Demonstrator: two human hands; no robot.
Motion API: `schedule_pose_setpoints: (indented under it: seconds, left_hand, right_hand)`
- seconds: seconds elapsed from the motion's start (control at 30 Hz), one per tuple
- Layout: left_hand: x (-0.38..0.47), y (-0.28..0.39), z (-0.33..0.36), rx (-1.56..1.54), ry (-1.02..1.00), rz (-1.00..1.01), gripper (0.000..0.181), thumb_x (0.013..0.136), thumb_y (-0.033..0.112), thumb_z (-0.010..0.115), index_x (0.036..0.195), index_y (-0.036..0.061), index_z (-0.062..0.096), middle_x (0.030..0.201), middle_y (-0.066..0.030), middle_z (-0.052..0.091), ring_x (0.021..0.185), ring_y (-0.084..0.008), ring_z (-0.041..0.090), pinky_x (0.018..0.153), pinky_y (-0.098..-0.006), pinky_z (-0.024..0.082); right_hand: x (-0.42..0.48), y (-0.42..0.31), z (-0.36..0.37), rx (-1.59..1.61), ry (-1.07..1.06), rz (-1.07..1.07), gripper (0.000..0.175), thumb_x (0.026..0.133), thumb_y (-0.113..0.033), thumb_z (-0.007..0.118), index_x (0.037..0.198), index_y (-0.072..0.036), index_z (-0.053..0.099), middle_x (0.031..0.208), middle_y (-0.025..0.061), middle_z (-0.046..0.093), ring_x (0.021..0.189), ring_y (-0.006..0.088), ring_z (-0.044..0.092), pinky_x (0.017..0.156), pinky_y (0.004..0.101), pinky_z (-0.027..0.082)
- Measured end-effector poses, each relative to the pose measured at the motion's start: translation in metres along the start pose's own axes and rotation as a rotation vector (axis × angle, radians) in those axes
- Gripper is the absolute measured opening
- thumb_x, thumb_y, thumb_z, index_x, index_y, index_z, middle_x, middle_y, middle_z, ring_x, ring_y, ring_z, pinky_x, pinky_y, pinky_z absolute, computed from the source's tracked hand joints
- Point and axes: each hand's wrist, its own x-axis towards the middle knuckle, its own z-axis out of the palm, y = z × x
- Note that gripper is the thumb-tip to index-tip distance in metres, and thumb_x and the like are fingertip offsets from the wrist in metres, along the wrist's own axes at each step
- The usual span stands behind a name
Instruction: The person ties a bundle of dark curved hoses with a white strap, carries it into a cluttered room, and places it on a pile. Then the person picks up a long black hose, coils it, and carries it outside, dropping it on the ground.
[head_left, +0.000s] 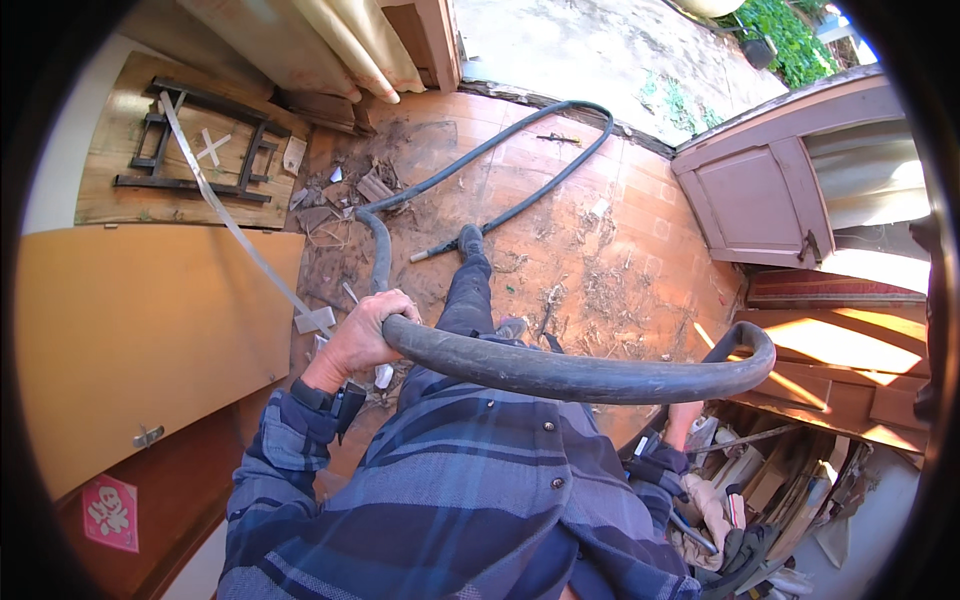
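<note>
My left hand (371, 330) is closed around a thick dark grey flexible hose (570, 371), which arches across in front of my waist. On the right the hose bends sharply back underneath. My right hand (684, 415) is below that bend; its fingers are hidden behind the hose, so their grip cannot be made out. From my left hand the hose drops to the floor, loops towards the doorway and returns. Its pale-tipped end lies beside my shoe (471, 240), which covers part of the hose.
Dry plant debris and scraps (600, 292) litter the tiled floor (517, 180). Left are an orange-yellow panel (157, 315), a folded table (202, 142) and a pale strip (214, 199). A wooden door (757, 195) stands right of the doorway; boards and cloth (765, 487) are piled lower right.
</note>
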Motion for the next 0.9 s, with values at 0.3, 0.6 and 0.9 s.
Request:
schedule_pose_setpoints:
  seconds: [0.3,0.6,0.9]
  left_hand:
    - [0.067,-0.018,-0.035,-0.100,-0.010,-0.032,0.027,0.076,0.011,0.089,0.093,0.0029,0.070,0.088,-0.0003,0.068,0.079,-0.0098,0.062,0.074,-0.0275,0.052]
    - [0.103,-0.044,-0.082,-0.305,-0.063,-0.143,0.022,0.082,0.004,0.080,0.086,0.0098,0.059,0.097,-0.0037,0.064,0.094,-0.0149,0.061,0.083,-0.0297,0.049]
    - [0.083,-0.031,-0.032,-0.011,-0.134,-0.039,0.023,0.075,0.000,0.085,0.088,0.0059,0.067,0.100,-0.0065,0.069,0.106,-0.0200,0.064,0.100,-0.0357,0.048]
  right_hand:
    - [-0.032,-0.125,-0.105,0.388,-0.278,0.328,0.027,0.101,-0.025,0.069,0.098,-0.002,0.056,0.067,0.0023,0.056,0.054,0.0128,0.057,0.049,0.0290,0.046]
    - [0.016,-0.232,-0.085,0.617,-0.284,0.187,0.023,0.103,-0.025,0.065,0.102,-0.004,0.055,0.070,-0.0003,0.056,0.054,0.0081,0.056,0.048,0.0245,0.046]
    - [0.122,-0.339,-0.072,0.498,-0.184,-0.083,0.045,0.097,-0.039,0.073,0.107,0.004,0.061,0.065,0.0031,0.058,0.050,0.0098,0.058,0.046,0.0266,0.047]
